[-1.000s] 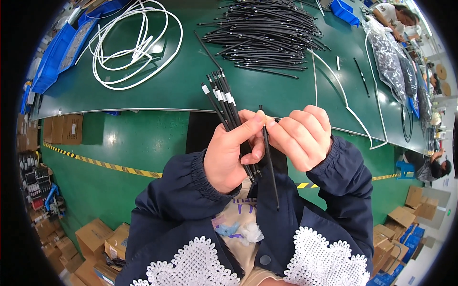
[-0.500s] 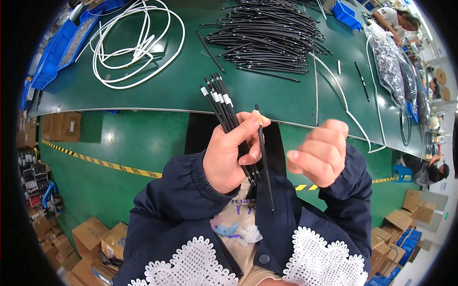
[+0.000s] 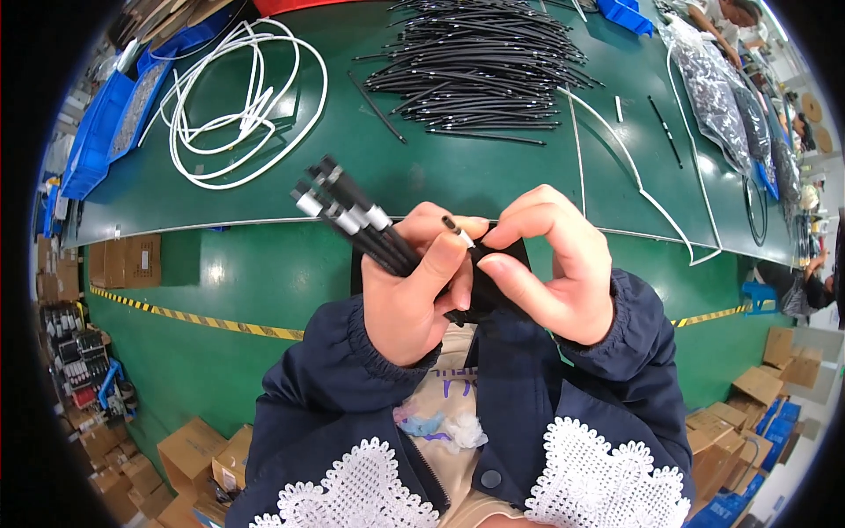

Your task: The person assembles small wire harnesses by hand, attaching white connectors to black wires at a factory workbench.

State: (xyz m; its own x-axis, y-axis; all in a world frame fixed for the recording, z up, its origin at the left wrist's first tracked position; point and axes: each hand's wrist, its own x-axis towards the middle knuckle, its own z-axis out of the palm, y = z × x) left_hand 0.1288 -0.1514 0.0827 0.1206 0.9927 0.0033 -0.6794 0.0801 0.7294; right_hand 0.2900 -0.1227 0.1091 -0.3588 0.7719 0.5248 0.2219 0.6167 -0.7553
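My left hand (image 3: 400, 308) is closed around a bundle of thin black tubes (image 3: 348, 216) with white bands near their ends. The bundle's upper ends point up and left and are blurred. One separate black tube (image 3: 450, 223), with a white band below its open end, lies between that hand's thumb and forefinger. My right hand (image 3: 572, 273) meets this tube just below the band, its curved thumb and forefinger pinching from either side. The tube's lower part is hidden by the fingers and lost against dark cloth.
A large pile of black tubes (image 3: 480, 66) lies on the green table (image 3: 352, 189). White tubing (image 3: 312, 101) is coiled at left, beside blue bins (image 3: 97, 141). More white tubing (image 3: 616, 145), a lone black tube (image 3: 666, 132) and plastic bags (image 3: 704, 88) lie at right. Another person (image 3: 726, 22) sits beyond.
My right hand has moved left from beside the single tube to its banded end. The bundle has swung left and tilted, and the single tube's upper end now leans left.
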